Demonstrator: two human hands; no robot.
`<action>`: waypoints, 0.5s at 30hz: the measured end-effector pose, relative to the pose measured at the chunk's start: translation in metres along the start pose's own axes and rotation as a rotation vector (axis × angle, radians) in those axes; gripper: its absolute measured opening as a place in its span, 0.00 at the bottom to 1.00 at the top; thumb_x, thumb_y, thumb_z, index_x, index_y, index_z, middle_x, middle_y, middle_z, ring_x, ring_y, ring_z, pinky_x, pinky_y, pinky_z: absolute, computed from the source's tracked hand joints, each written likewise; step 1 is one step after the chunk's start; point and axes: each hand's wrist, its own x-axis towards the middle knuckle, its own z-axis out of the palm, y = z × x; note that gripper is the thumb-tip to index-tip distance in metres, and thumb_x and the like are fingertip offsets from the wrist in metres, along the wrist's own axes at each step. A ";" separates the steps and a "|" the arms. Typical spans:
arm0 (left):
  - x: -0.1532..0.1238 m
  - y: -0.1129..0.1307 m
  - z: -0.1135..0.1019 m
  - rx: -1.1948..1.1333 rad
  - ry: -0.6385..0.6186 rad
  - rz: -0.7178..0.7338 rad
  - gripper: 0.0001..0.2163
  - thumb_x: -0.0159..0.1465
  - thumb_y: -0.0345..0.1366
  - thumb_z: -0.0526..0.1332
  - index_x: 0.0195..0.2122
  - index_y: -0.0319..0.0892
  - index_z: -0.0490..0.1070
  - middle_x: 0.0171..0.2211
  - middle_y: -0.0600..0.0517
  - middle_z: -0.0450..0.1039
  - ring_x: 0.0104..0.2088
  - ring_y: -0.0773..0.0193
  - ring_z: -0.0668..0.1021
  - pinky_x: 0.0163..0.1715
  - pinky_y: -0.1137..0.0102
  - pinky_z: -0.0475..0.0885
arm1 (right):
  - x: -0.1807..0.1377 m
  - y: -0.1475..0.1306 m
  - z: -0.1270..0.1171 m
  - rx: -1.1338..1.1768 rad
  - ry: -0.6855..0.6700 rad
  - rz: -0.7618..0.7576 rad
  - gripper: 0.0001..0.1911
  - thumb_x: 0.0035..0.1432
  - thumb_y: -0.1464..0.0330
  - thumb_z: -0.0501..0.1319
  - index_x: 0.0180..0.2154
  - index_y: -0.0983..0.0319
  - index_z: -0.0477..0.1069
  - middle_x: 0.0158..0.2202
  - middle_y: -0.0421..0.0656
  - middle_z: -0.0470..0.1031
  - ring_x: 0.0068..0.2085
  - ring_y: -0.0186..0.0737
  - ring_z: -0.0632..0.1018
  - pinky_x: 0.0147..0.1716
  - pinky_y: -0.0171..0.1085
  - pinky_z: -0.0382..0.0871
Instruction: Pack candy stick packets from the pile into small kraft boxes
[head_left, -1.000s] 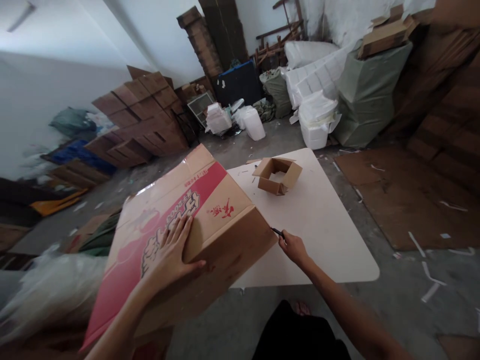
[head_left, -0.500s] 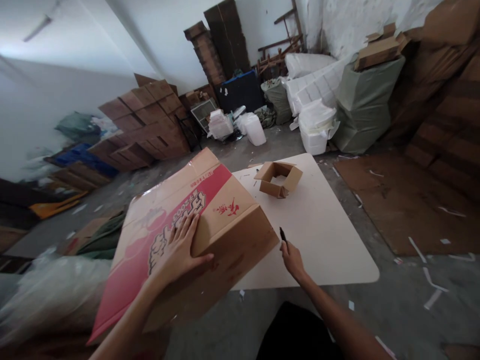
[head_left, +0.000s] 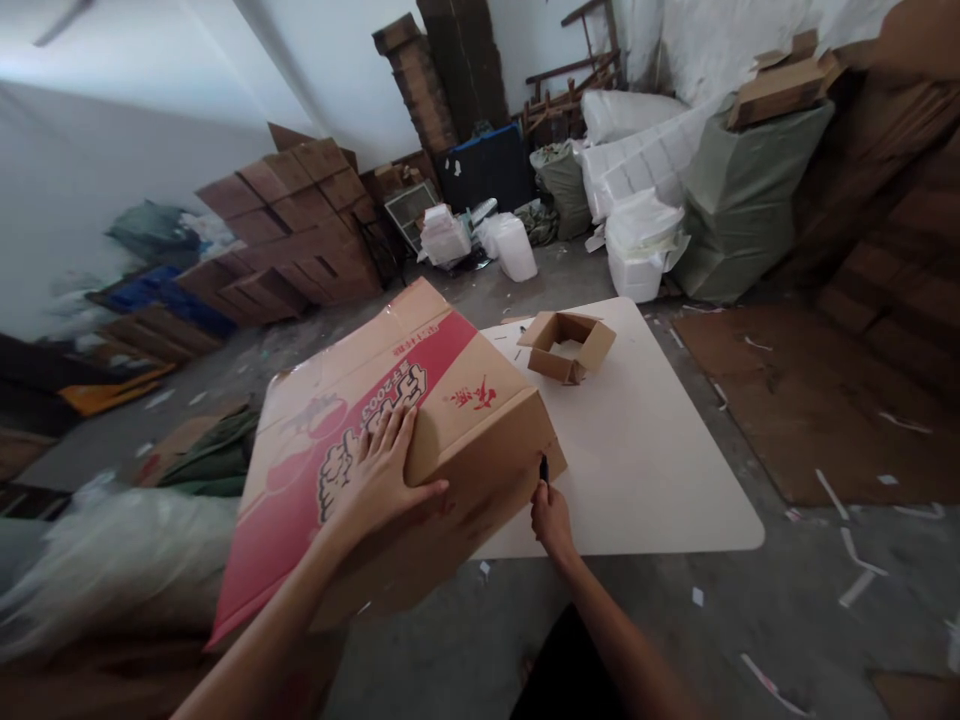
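A large cardboard box [head_left: 457,450] with a red printed band and dark lettering lies tilted over the left part of a white table [head_left: 660,470]. My left hand [head_left: 386,465] rests on its printed face, fingers spread flat and the thumb over the near edge. In my right hand [head_left: 552,515], the fist is closed around a slim black tool that looks like a box cutter [head_left: 544,468]. Its tip is at the box's right end, against the brown side. Whether the tip has gone into the cardboard I cannot tell.
A small open carton [head_left: 568,348] stands on the table's far part. Flat cardboard [head_left: 750,400] covers floor to the right. Stacked cartons [head_left: 292,220] are at the back left, a tall green sack [head_left: 750,200] at the back right. Clear plastic sheeting [head_left: 120,570] lies at the left.
My right hand has moved left with the box cutter, from beside the box to its right end. The left hand keeps its place on the box; the view has shifted slightly.
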 end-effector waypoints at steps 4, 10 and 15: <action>-0.001 0.001 0.002 0.006 0.006 0.000 0.54 0.55 0.61 0.63 0.73 0.39 0.38 0.74 0.35 0.41 0.73 0.38 0.48 0.69 0.40 0.46 | -0.022 -0.009 0.017 0.098 -0.037 0.130 0.19 0.64 0.59 0.43 0.22 0.56 0.58 0.15 0.38 0.62 0.15 0.36 0.65 0.13 0.35 0.58; -0.005 0.005 0.003 0.007 0.042 0.004 0.53 0.54 0.60 0.64 0.72 0.38 0.42 0.73 0.34 0.43 0.73 0.39 0.48 0.69 0.41 0.45 | -0.047 0.002 0.054 0.089 0.029 0.099 0.20 0.63 0.59 0.44 0.20 0.57 0.59 0.15 0.39 0.64 0.16 0.36 0.66 0.13 0.34 0.58; -0.012 0.002 0.005 -0.031 0.034 0.005 0.53 0.55 0.62 0.62 0.72 0.35 0.43 0.74 0.33 0.40 0.73 0.37 0.44 0.68 0.39 0.43 | -0.089 0.027 0.109 0.108 0.008 0.051 0.20 0.62 0.62 0.44 0.20 0.57 0.60 0.13 0.36 0.61 0.14 0.33 0.64 0.14 0.33 0.54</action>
